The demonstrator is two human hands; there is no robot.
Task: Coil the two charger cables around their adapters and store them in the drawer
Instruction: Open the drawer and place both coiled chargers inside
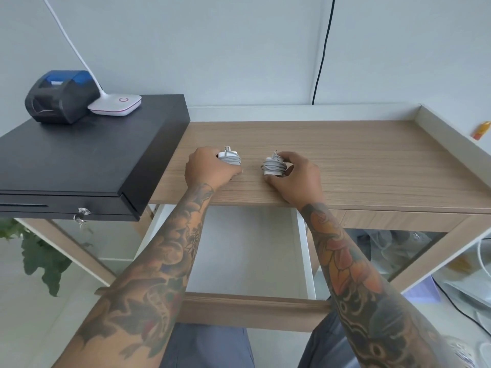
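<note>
The wooden drawer (252, 261) stands pulled open below the desk (345, 155). On the desk, the left hand (207, 171) grips one white charger (230, 159) and the right hand (295, 176) grips the other charger (273, 166), both wound in grey cable, prongs pointing away.

The left hand (210, 168) covers the near side of the left adapter (230, 159), so only its far corner and some grey coils show. The right hand (295, 179) hides the right flank of the right adapter (273, 166). Both cable tips are too small to make out. The 2 forearms cross over the open drawer (247, 248), masking its side walls. The cash box (79, 155) is cut by the left edge, the worktop (345, 155) by the right.
</note>
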